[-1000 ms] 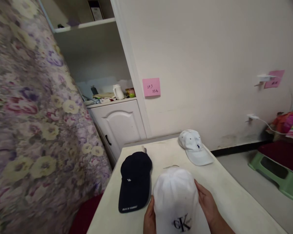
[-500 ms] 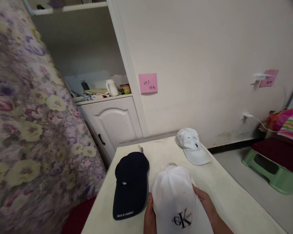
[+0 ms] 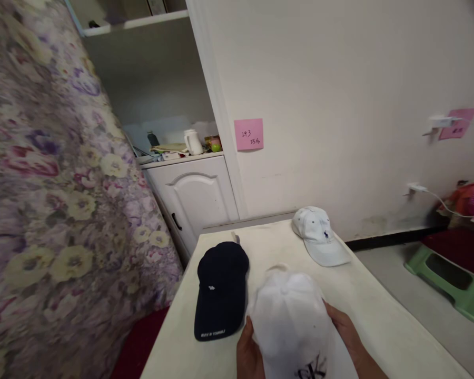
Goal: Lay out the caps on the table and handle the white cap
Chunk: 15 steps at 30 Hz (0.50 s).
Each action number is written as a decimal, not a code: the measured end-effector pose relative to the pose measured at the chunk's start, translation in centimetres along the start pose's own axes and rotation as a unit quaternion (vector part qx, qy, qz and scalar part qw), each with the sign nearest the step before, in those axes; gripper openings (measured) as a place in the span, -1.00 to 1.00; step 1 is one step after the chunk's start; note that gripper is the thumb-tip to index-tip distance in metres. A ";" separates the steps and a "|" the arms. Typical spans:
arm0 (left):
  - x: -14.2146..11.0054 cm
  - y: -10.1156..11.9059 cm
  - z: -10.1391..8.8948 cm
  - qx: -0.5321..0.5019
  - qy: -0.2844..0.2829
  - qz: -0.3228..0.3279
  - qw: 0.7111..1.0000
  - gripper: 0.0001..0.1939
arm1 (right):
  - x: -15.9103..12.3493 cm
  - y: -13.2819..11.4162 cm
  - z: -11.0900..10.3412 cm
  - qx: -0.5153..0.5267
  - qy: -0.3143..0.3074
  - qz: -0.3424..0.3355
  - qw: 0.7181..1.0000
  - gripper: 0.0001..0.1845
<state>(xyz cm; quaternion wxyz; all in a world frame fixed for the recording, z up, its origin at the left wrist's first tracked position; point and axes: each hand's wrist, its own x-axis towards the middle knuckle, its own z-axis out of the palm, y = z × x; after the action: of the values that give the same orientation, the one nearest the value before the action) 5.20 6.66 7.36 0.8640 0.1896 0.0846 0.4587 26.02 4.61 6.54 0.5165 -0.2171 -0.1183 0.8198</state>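
Note:
A white baseball cap (image 3: 290,310) with a black CK logo is gripped between my two hands at the near part of the table. My left hand (image 3: 248,350) holds its left side, and my right hand (image 3: 344,329) holds its right side; the fingers under the cap are hidden. The logo and brim are partly cut off by the lower frame edge. Just left lies a navy baseball cap (image 3: 223,289), brim toward me, with small white lettering on the brim. At the far right corner sits a pale blue baseball cap (image 3: 318,234) with a small dark emblem.
A cream-covered table (image 3: 268,237) stands against the wall. Floral curtain (image 3: 82,210) hangs on the left, beside a white cabinet (image 3: 199,195) with a white jug (image 3: 193,142) on its shelf. On the right floor is a green stool (image 3: 442,279).
The view has turned slightly left, so the surroundings sit further right in the picture. The white cap, still in both hands, has dropped a little lower in the frame.

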 end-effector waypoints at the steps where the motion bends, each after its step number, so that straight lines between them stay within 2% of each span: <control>1: -0.1 0.0 0.0 0.002 0.003 -0.001 1.000 -0.63 | -0.1 0.0 -0.2 -0.015 0.007 -0.005 1.000 -0.57; 3: -0.3 0.1 -0.2 0.013 0.025 -0.011 1.000 -0.64 | -0.2 0.1 -0.6 -0.050 0.029 -0.026 0.998 -0.56; 8: -1.0 0.6 -1.6 0.088 0.153 0.013 0.984 -0.77 | -0.3 0.2 -1.2 -0.097 0.071 -0.075 0.990 -0.54; 15: -1.7 1.5 -2.9 0.097 0.169 0.019 0.981 -0.76 | -0.4 0.0 -1.0 -0.116 0.095 -0.114 0.982 -0.57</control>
<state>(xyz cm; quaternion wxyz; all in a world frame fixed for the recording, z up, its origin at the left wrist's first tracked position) 2.23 6.73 5.27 0.8058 0.1937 0.2701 0.4901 26.70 4.22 5.74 0.5871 -0.3372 -0.1867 0.7119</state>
